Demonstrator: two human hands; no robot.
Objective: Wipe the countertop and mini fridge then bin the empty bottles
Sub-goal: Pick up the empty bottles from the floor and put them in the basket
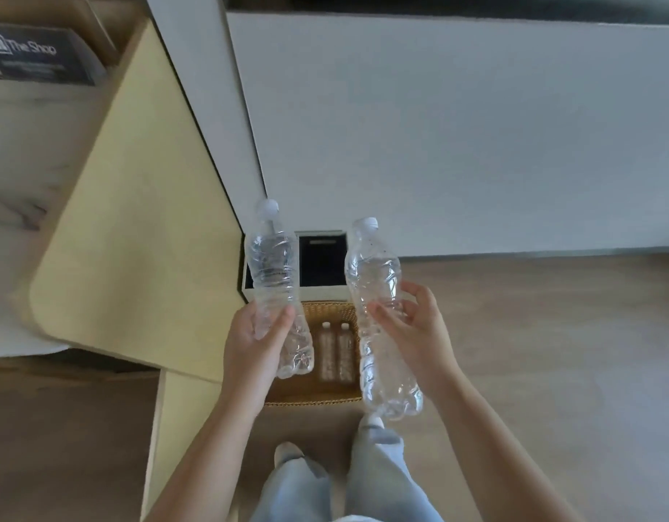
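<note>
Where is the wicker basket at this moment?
Head view: the basket sits on the floor at centre, seen between the left hand and right hand, directly in front of the white bin.

Soft, even light, quite bright. Small shines sit on the left bottle (273, 265) and right bottle (372, 275). The sign (39, 54) at ten o'clock is blurry. Side lines bend.

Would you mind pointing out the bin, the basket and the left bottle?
bin (321, 293): head view, white front wall.
basket (329, 308): head view, woven far rim.
left bottle (274, 258): head view, clear upper body.
</note>
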